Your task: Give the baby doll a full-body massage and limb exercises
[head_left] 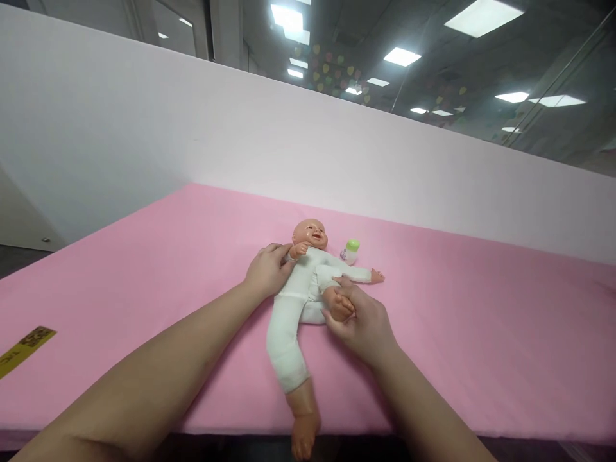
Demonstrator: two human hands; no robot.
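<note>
A baby doll in a white cloth suit lies face up, its head pointing away from me. My left hand wraps the doll's arm and side below the shoulder, the fingers partly hidden behind it. With thumb and fingers around the ankle, my right hand grips one leg, which is bent up so the bare foot faces me. The other leg lies stretched towards me, its foot over the near edge. Beside the doll's head stands a small bottle with a green cap.
Pink cloth covers the table. A white panel rises along its back, with glass above reflecting ceiling lights. A yellow label strip with a printed code sits at the left. The table's front edge runs just below my forearms.
</note>
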